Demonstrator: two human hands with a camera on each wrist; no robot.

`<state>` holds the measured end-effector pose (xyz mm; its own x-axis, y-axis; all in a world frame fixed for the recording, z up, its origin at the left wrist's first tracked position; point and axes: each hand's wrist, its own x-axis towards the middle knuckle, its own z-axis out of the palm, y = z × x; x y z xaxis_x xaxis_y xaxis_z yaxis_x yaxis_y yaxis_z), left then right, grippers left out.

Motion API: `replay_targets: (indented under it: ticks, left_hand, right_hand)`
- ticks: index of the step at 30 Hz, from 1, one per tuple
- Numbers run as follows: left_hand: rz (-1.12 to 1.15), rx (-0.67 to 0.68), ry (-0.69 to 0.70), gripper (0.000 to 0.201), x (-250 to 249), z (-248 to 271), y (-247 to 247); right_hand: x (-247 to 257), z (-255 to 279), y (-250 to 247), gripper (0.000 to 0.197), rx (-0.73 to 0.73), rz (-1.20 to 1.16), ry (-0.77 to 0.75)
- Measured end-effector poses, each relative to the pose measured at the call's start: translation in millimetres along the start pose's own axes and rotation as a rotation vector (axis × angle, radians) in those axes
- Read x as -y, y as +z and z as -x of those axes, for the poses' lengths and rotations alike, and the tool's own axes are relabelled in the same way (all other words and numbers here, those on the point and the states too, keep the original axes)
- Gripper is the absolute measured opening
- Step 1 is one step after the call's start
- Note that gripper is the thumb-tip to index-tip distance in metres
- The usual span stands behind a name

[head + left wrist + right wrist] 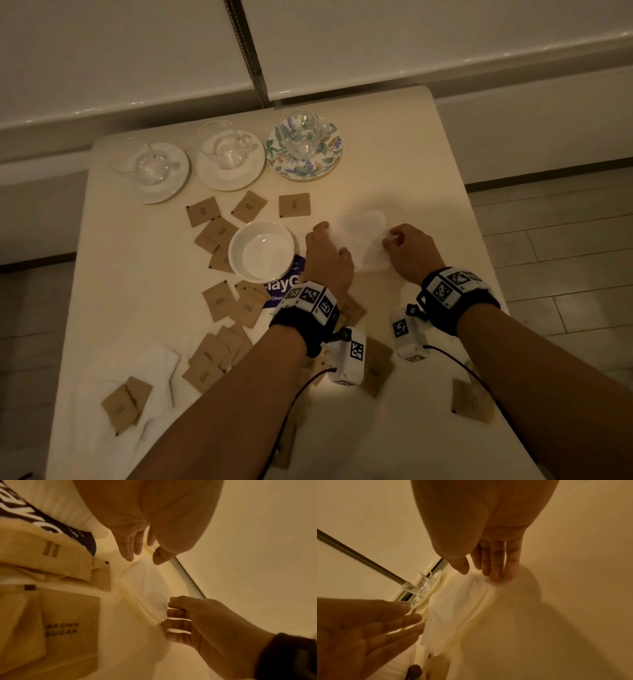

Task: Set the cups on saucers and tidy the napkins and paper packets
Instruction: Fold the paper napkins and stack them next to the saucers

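Left hand spread flat on the white napkin; right hand presses straight fingertips on its opposite edge.

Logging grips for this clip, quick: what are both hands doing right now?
Left hand: open, straight fingers resting on the white napkin.
Right hand: open, fingertips pressing the napkin's other edge.

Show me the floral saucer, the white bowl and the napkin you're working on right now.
floral saucer (329,158): head view, on its patterned rim to the right of the glass cup.
white bowl (238,240): head view, on its left inner wall.
napkin (359,236): head view, on its middle.
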<state>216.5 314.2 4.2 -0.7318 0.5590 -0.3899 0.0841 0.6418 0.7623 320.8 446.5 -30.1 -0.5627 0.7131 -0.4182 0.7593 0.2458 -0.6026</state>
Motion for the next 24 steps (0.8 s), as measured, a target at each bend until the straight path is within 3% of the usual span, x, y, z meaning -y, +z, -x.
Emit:
replay_targets:
  ticks: [4,8,11,14,16,18,21,24]
  left_hand:
    - [0.029,-0.003,0.165,0.05,2,34,-21]
    - [0.081,0.024,0.172,0.02,35,71,-65]
    - [-0.036,0.054,0.123,0.019,72,98,-108]
    - [-0.163,0.08,0.046,0.014,115,124,-155]
    - [-0.349,0.053,0.005,0.024,149,134,-189]
    - [-0.5,-0.019,-0.084,0.045,180,141,-221]
    - [-0.531,-0.119,-0.266,0.076,222,147,-258]
    - [-0.472,-0.031,-0.402,0.105,259,152,-278]
  right_hand:
    - [16,18,-1,0.036,-0.161,-0.061,-0.054]
    - [52,53,11,0.019,-0.199,-0.121,-0.232]
    - [83,89,32,0.014,-0.094,-0.149,-0.354]
    - [107,133,67,0.012,0.098,-0.095,-0.451]
    - [119,162,95,0.014,0.278,0.038,-0.502]
    - [127,189,127,0.026,0.477,0.147,-0.517]
    - [135,222,176,0.077,0.579,0.37,-0.604]
    - [142,243,218,0.113,0.649,0.538,-0.732]
